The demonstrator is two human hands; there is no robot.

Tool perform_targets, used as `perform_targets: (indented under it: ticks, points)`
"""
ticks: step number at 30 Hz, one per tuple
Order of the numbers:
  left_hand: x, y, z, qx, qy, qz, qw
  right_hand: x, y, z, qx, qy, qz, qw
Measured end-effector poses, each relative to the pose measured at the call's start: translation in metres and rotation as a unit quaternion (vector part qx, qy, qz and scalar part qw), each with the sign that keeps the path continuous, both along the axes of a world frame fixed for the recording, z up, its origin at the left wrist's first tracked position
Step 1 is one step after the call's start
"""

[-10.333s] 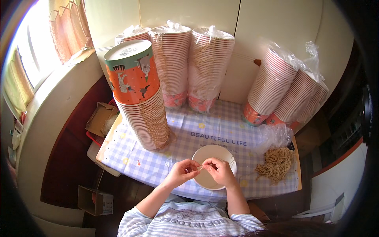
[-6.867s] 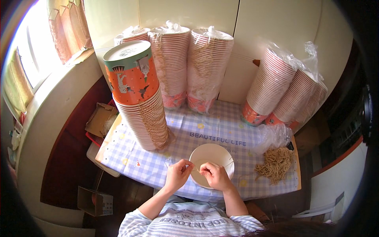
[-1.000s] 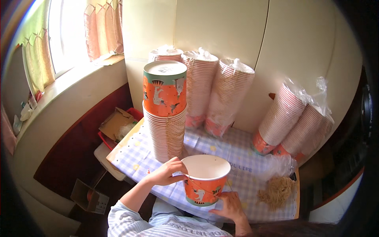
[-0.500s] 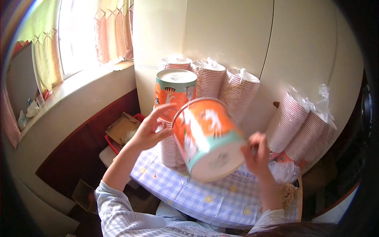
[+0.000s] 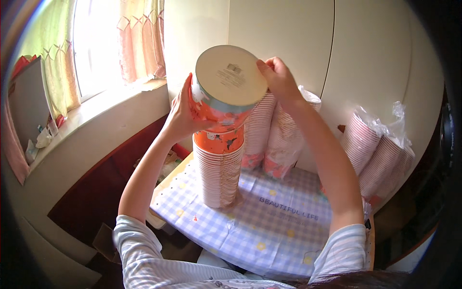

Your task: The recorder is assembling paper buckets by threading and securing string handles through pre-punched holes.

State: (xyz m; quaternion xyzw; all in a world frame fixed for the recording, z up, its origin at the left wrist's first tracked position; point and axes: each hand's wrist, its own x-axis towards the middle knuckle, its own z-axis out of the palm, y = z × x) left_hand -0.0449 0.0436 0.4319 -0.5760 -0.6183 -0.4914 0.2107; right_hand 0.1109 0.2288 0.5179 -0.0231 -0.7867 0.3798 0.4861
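Note:
A large orange paper bucket (image 5: pixel 216 113) with a teal band and a pale base is bottom-up at the top of a tall stack of nested paper buckets (image 5: pixel 219 178). Its base tilts toward me, and its lower rim meets or overlaps the orange top bucket (image 5: pixel 211 143) of the stack; exactly how they touch is hard to see. My left hand (image 5: pixel 185 115) grips its left side, fingers behind and thumb across the front. With thumb and bent fingers, my right hand (image 5: pixel 280 81) holds the base edge at the upper right.
Behind stand more bucket stacks in clear plastic (image 5: pixel 286 130). Other wrapped stacks (image 5: pixel 380 149) lean at the right by the pale wall panels (image 5: pixel 284 38). A blue checked tablecloth (image 5: pixel 260 231) covers the table. Left are a window ledge (image 5: pixel 110 108) and a cardboard box (image 5: pixel 103 241).
The bucket has risen from over the table's middle up and left onto the stack, turning more bottom-up. Both hands moved with it; my right arm now reaches far forward.

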Motion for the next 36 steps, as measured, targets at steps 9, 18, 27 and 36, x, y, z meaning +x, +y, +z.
perform_targets:
  ticks: [9,18,27,36]
  points:
    - [-0.04,0.036,-0.028,0.015,-0.225,-0.262,0.938,-0.031,0.04,-0.053,0.087,-0.156,0.059,0.982]
    - [-0.061,0.035,-0.05,-0.063,-0.303,-0.308,0.9,-0.016,0.011,-0.094,0.088,-0.2,0.063,0.974]
    - [-0.036,0.042,-0.074,0.026,-0.259,-0.222,0.94,-0.024,0.01,-0.125,0.135,-0.147,0.023,0.98]
    - [-0.032,0.048,-0.089,0.091,-0.215,-0.193,0.953,-0.024,0.013,-0.137,0.122,-0.153,0.054,0.979]
